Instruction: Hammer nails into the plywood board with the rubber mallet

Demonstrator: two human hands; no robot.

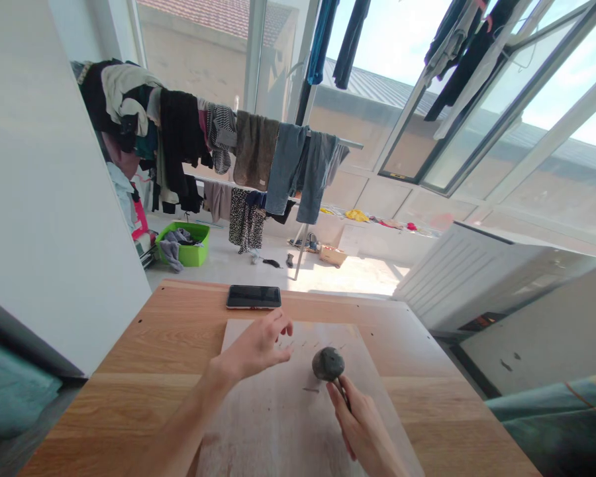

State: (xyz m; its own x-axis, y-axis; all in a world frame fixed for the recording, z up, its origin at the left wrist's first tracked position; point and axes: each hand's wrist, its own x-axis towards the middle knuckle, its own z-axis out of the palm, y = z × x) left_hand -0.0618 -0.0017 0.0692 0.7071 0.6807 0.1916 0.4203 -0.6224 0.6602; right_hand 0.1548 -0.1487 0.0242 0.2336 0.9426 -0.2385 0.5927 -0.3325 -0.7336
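My right hand (360, 421) is wrapped round the thin handle of a hammer with a rounded dark grey head (328, 364). The head hangs above a pale wooden board (268, 424). Thin nails (316, 344) stand in a short row near the board's far edge. One more dark, thin piece (310, 389), which looks like a nail, shows just left of the hammer's handle. Over the board's far left part is my left hand (261, 341), its fingers bent and apart from the thumb. Nothing shows between them.
The board lies on a wooden table (144, 358). A phone (253, 297) lies beyond it by the far edge. Past the table stand a clothes rack (347, 142) with laundry, a green basin (198, 255) and a white cabinet (442, 278). A white panel (54, 199) rises at left.
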